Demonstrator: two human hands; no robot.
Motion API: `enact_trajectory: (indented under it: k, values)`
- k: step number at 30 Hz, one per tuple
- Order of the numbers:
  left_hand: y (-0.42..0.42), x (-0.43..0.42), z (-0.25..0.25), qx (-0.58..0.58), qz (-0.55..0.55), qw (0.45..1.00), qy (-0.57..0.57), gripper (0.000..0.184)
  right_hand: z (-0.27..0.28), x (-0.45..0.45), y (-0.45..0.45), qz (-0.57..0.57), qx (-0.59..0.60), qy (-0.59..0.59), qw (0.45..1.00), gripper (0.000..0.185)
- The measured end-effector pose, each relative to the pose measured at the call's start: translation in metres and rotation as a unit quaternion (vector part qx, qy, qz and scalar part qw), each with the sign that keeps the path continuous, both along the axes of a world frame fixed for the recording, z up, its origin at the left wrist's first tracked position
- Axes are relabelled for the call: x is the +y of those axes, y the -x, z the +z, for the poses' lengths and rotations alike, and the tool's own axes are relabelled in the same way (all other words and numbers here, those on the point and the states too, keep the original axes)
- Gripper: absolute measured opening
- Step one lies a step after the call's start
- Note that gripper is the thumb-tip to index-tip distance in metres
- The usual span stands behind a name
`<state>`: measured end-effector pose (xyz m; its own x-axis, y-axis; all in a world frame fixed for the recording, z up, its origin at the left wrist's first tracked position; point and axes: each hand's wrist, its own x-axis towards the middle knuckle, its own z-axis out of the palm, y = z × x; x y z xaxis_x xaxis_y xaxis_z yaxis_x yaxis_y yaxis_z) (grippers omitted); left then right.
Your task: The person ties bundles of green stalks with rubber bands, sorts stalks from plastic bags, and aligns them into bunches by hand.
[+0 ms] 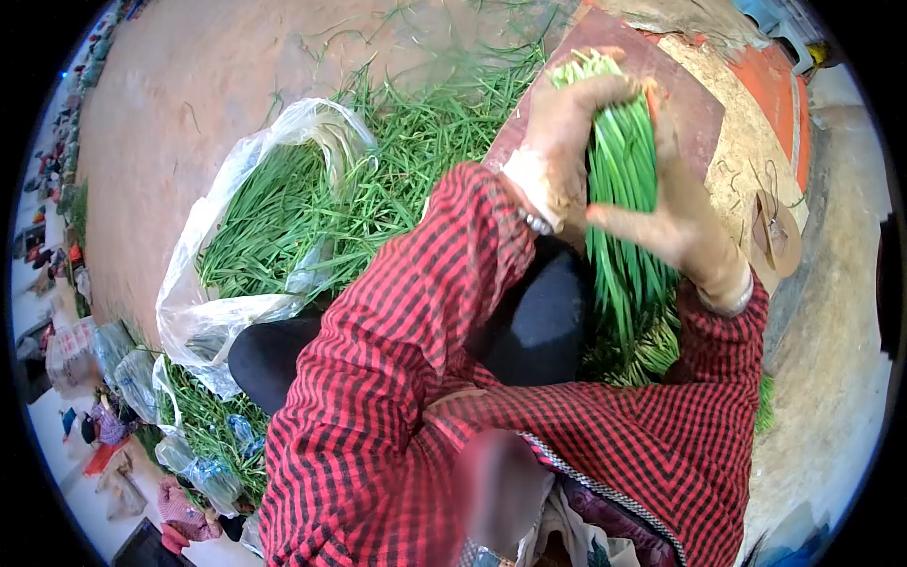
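Bundle of green stalks (pixel 625 161) clasped in the left hand (pixel 559 118), right hand (pixel 675 213) half open alongside.

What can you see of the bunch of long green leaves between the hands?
The bunch is thick, made of slender, flat-looking green blades with pale ends gathered at the top, over the dark red board. It widens toward loose tips reaching down beside the dark-clothed legs. The left hand holds it near the pale ends; the right hand, thumb spread, is at its other side. Whether anything ties it is unclear.
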<state>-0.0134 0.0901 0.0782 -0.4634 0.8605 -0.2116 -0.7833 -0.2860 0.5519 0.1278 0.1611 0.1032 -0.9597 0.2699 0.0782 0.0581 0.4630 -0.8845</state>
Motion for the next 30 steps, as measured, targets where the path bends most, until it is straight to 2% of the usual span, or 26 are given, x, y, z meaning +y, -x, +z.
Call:
enact_trajectory:
  k: [1, 2, 3, 4, 5, 6, 8, 9, 10, 11, 12, 14, 16, 19, 20, 22, 23, 24, 25, 26, 28, 29, 30]
  values:
    - [0.005, 0.005, 0.005, -0.017, 0.016, 1.0, 0.015, 0.032, -0.007, 0.011, 0.013, -0.025, 0.011, -0.127, 0.991, 0.107]
    - [0.012, 0.009, 0.0, -0.02, 0.018, 0.999, 0.017, 0.032, -0.014, 0.018, 0.023, -0.049, 0.023, -0.252, 0.966, 0.103]
    - [0.023, 0.015, -0.01, -0.033, 0.007, 0.998, -0.045, 0.024, -0.02, 0.018, 0.031, -0.064, -0.014, -0.201, 0.977, 0.098]
    - [0.033, 0.02, -0.02, -0.047, -0.002, 0.993, -0.107, 0.017, -0.03, 0.023, 0.038, -0.06, -0.015, -0.198, 0.978, 0.098]
    - [0.04, 0.026, -0.029, -0.069, 0.015, 0.992, -0.108, 0.007, -0.042, 0.03, 0.045, -0.075, -0.003, -0.258, 0.963, 0.097]
    - [0.051, 0.033, -0.055, -0.059, 0.04, 0.993, -0.096, 0.016, -0.056, 0.036, 0.053, -0.089, 0.01, -0.317, 0.944, 0.096]
    - [0.067, 0.029, -0.085, -0.036, 0.087, 0.995, -0.014, 0.031, -0.1, 0.047, 0.069, -0.086, 0.011, -0.262, 0.961, 0.093]
    - [0.068, 0.013, -0.091, -0.008, 0.08, 0.995, 0.056, 0.053, -0.116, 0.045, 0.076, -0.115, -0.109, -0.322, 0.934, 0.093]
    - [0.067, 0.003, -0.098, 0.035, 0.12, 0.979, 0.163, 0.06, -0.123, 0.044, 0.081, -0.143, -0.225, -0.376, 0.887, 0.093]
    - [0.066, -0.008, -0.103, 0.069, 0.147, 0.948, 0.275, 0.068, -0.125, 0.046, 0.084, -0.141, -0.22, -0.376, 0.889, 0.093]
    - [0.072, -0.023, -0.112, 0.098, 0.143, 0.94, 0.293, 0.07, -0.127, 0.051, 0.083, -0.134, -0.181, -0.353, 0.908, 0.091]
    - [0.097, -0.068, -0.116, 0.156, 0.082, 0.944, 0.278, 0.063, -0.134, 0.057, 0.076, -0.117, -0.141, -0.323, 0.929, 0.089]
    - [0.124, -0.118, -0.094, 0.178, 0.061, 0.94, 0.284, 0.043, -0.139, 0.065, 0.073, -0.087, 0.018, -0.297, 0.951, 0.083]
    - [0.168, -0.224, -0.061, 0.297, 0.014, 0.891, 0.343, 0.036, -0.115, 0.06, 0.077, -0.051, -0.088, -0.199, 0.975, 0.076]
    - [0.179, -0.265, -0.052, 0.359, -0.001, 0.852, 0.382, 0.038, -0.107, 0.063, 0.08, -0.041, -0.135, -0.164, 0.976, 0.074]
    - [0.199, -0.355, -0.046, 0.486, -0.004, 0.748, 0.453, 0.043, -0.095, 0.068, 0.088, -0.039, -0.191, -0.243, 0.95, 0.072]
    - [0.205, -0.399, -0.051, 0.487, 0.005, 0.725, 0.488, 0.045, -0.092, 0.061, 0.099, -0.022, -0.183, -0.246, 0.952, 0.072]
    - [0.204, -0.441, -0.061, 0.492, 0.017, 0.699, 0.519, 0.047, -0.091, 0.052, 0.107, -0.063, -0.105, -0.297, 0.947, 0.069]
    - [0.204, -0.477, -0.072, 0.468, 0.012, 0.7, 0.539, 0.05, -0.09, 0.043, 0.124, -0.1, -0.036, -0.34, 0.935, 0.065]
    - [0.201, -0.512, -0.09, 0.468, 0.029, 0.693, 0.548, 0.052, -0.087, 0.02, 0.146, -0.086, -0.03, -0.344, 0.935, 0.065]
    - [0.194, -0.549, -0.116, 0.521, 0.028, 0.638, 0.567, 0.051, -0.084, -0.04, 0.192, 0.02, -0.013, -0.177, 0.984, 0.059]
    - [0.186, -0.561, -0.127, 0.509, -0.002, 0.601, 0.616, 0.048, -0.094, -0.062, 0.216, 0.106, -0.064, -0.198, 0.972, 0.053]
    - [0.18, -0.572, -0.138, 0.464, 0.005, 0.639, 0.613, 0.049, -0.087, -0.112, 0.234, 0.14, -0.151, -0.144, 0.968, 0.05]
